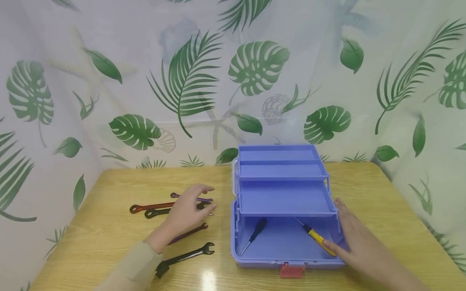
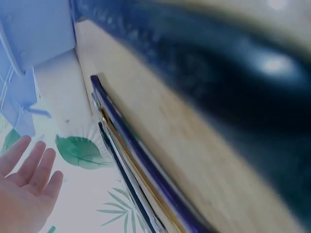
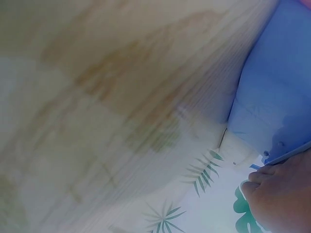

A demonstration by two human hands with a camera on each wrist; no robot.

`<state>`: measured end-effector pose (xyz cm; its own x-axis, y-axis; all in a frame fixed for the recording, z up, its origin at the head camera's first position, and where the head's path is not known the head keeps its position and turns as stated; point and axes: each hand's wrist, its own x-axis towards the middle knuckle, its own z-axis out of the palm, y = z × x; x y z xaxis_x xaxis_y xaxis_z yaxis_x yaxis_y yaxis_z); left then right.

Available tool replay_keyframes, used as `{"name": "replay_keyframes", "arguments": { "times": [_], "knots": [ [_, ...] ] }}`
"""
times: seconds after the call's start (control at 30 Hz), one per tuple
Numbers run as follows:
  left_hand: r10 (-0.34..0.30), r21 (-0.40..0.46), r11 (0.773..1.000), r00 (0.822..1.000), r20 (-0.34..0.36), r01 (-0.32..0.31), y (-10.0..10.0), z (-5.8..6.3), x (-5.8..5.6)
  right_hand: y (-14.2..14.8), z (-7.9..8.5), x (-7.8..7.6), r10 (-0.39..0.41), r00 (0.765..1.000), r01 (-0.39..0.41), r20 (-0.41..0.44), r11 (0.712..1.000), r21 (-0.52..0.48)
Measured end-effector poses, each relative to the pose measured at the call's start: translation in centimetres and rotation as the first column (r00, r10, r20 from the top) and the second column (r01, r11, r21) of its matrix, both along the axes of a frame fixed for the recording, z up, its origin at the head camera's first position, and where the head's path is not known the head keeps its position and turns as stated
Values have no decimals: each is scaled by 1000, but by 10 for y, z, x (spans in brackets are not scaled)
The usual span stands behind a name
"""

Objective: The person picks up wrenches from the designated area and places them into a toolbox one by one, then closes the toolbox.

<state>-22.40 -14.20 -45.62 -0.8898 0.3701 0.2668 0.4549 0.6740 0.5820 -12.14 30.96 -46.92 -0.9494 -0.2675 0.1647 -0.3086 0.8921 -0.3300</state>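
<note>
My left hand (image 1: 186, 208) hovers over several wrenches left of the toolbox, thumb and fingers apart, nothing between them. In the left wrist view, its fingers (image 2: 41, 170) are loosely extended. Around it lie a red wrench (image 1: 154, 206), a black wrench (image 1: 156, 212), a small purple wrench (image 1: 176, 195) and a dark purple wrench (image 1: 189, 233). Closer to me is another black wrench (image 1: 185, 256). My right hand (image 1: 358, 242) grips the right side of the open purple toolbox (image 1: 284, 262), thumb over the rim near a yellow-handled screwdriver (image 1: 320, 241). A black-handled screwdriver (image 1: 259, 228) lies inside too.
Two raised tiers, an upper tray (image 1: 282, 169) and a lower tray (image 1: 285, 198), stand above the back of the toolbox. A red latch (image 1: 292, 270) hangs at its front. Leaf-patterned cloth (image 1: 204, 121) encloses the wooden table (image 1: 123, 182) at the back and sides.
</note>
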Motion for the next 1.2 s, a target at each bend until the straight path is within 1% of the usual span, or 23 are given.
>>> {"name": "replay_keyframes", "arguments": {
  "times": [0.13, 0.3, 0.37, 0.47, 0.57, 0.73, 0.8, 1.0, 1.2],
  "knots": [
    [11, 65, 998, 999, 52, -14, -5, 1, -4, 1, 1, 0, -5, 1000, 5, 12, 1000, 5],
    [15, 141, 989, 988, 153, -36, -13, 7, -11, 0, 0, 1, 3, 1000, -3, -9, 1000, -2],
    [19, 157, 986, 986, 168, -46, -15, 9, -15, 0, 0, 1, 8, 1000, -8, -18, 1000, -5],
    [21, 162, 986, 987, 158, -47, -19, 11, -19, 0, 0, 0, 10, 1000, -10, -16, 1000, -7],
    [25, 157, 986, 988, 153, -49, -23, 10, -24, 0, 1, 0, 11, 1000, -11, -3, 1000, -12],
    [38, 201, 976, 973, 226, -85, -32, 5, -31, 1, 1, 3, 9, 1000, -9, 26, 1000, -13],
    [45, 210, 973, 970, 239, -97, -35, 3, -34, 1, 1, 4, 8, 1000, -8, 29, 1000, -9],
    [48, 188, 977, 969, 241, -96, -45, -1, -51, -1, 2, 1, -7, 999, 8, 50, 1000, -3],
    [36, 133, 988, 967, 252, -71, -52, -6, -59, -3, 2, -2, -13, 998, 13, 60, 1000, -5]
  ]
}}
